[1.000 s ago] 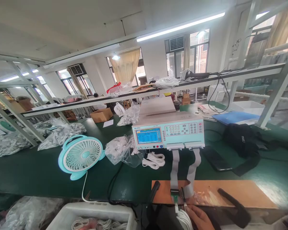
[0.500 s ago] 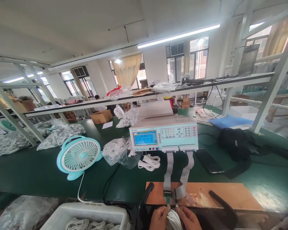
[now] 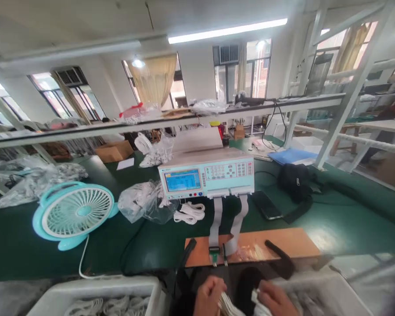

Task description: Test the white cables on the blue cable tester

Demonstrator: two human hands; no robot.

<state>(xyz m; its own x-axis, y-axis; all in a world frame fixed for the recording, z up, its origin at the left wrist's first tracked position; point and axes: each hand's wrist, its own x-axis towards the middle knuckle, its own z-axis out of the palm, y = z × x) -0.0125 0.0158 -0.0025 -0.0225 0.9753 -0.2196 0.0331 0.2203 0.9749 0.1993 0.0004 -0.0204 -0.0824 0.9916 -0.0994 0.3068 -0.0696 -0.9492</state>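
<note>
My left hand (image 3: 210, 295) is closed on a bundle of white cable (image 3: 228, 306) at the bottom of the view. To its right, my right hand (image 3: 278, 299) pinches a white cable end (image 3: 256, 296), with more white cable hanging below. Both hands are below the front edge of an orange board (image 3: 256, 245), apart from it. On that board, a green connector board (image 3: 214, 255) and a second small plug (image 3: 225, 256) end two grey ribbon cables (image 3: 216, 219). The ribbons run up to a bench tester (image 3: 210, 175) with a lit blue screen.
White bins of coiled cables stand at lower left (image 3: 158, 289) and lower right (image 3: 345, 289). A turquoise fan (image 3: 77, 215), bagged cables (image 3: 145, 202), a coiled white cable (image 3: 189, 213), a phone (image 3: 266, 205) and a black bag (image 3: 292, 182) lie on the green table (image 3: 145, 250).
My hands have drawn back from the connectors on the board, down towards me, with the white cable, and moved apart. My view has turned right, bringing the right bin into sight.
</note>
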